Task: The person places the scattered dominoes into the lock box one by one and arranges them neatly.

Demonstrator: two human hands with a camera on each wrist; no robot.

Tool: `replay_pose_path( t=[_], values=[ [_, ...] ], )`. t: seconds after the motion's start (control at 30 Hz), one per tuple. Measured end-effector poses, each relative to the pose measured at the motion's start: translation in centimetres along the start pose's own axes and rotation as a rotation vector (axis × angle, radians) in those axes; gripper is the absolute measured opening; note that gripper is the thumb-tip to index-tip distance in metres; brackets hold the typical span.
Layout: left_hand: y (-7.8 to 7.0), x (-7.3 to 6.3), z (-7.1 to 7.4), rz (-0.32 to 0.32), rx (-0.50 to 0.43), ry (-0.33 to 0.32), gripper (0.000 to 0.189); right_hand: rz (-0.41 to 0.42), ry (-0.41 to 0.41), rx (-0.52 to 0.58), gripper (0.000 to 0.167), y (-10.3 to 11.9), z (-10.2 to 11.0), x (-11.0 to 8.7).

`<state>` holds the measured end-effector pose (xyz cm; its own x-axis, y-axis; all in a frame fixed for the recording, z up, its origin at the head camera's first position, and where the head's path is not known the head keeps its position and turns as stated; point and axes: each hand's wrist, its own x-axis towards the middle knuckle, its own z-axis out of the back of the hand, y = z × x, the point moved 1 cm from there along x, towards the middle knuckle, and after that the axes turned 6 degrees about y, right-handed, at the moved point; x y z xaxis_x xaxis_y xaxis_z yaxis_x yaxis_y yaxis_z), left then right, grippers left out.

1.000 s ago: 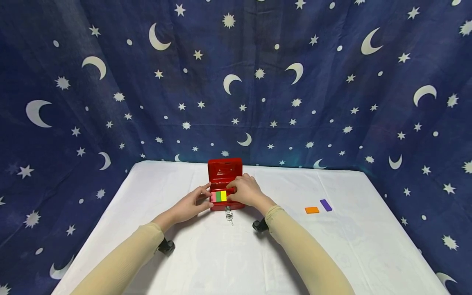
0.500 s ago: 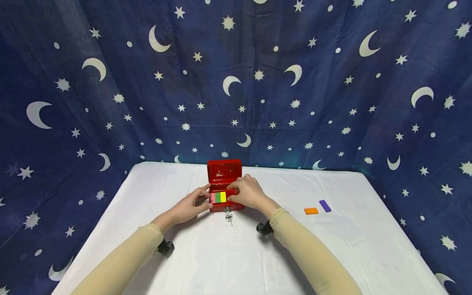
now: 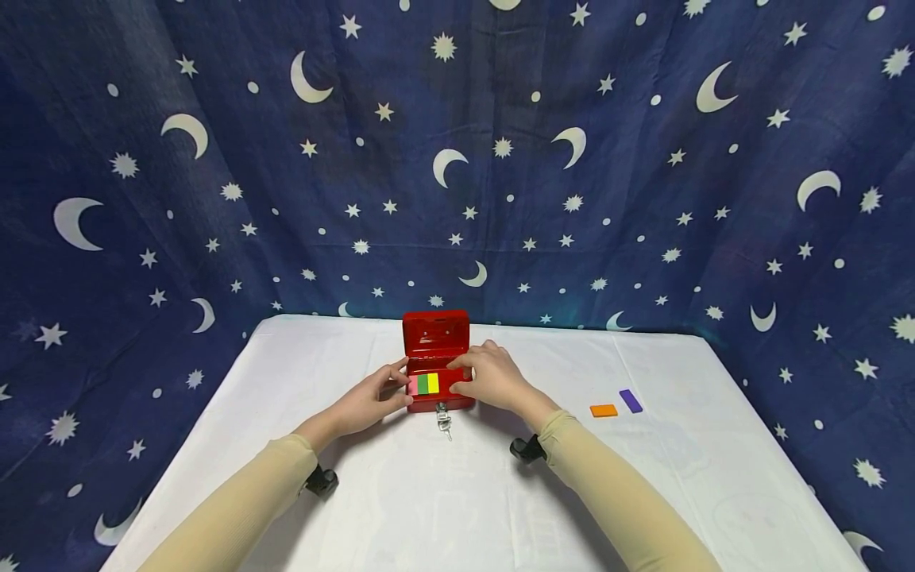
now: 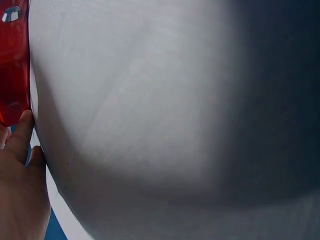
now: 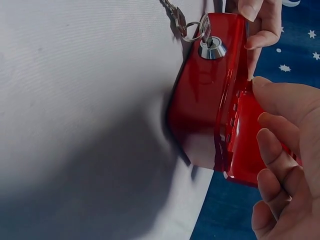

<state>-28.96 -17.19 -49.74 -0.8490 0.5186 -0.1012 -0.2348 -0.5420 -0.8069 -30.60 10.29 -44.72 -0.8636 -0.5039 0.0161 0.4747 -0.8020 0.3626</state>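
1. A red box (image 3: 423, 405) sits on a white-covered surface (image 3: 429, 508), its lid (image 3: 436, 332) raised at the back. A small bunch of keys (image 3: 445, 429) hangs from the lock (image 3: 441, 407) at the front.
2. Inside, toward the left end, a pink block (image 3: 413, 384), a green block (image 3: 422, 384) and a yellow block (image 3: 433, 384) lie side by side, touching.
3. The left grip (image 3: 364, 400), a bare hand, spans the box's left end with thumb and fingers spread; the left wrist view shows a fingertip against a corner.
4. The right grip (image 3: 493, 381) is over the box's right end, thumb and forefinger parted, holding nothing visible. The other fingers bend loosely.
5. An orange block (image 3: 604, 411) and a purple block (image 3: 631, 401) lie near each other, well to the right.
6. The box looks like stiff, glossy metal, probably slick but sturdy; its side walls seem the steadiest hold, while the hinged lid may swing.
7. The blocks appear light, rigid and smooth; packed together, they look easiest to pinch by their short ends.
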Motion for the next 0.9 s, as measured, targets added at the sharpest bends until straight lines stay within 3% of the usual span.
replay_pose_path(
  t=[0.9],
  values=[
    [-0.1,0.0,0.0,-0.008,0.011,-0.001,0.04,-0.027,-0.033,0.066,0.038,-2.6,1.0,-3.0]
  ],
)
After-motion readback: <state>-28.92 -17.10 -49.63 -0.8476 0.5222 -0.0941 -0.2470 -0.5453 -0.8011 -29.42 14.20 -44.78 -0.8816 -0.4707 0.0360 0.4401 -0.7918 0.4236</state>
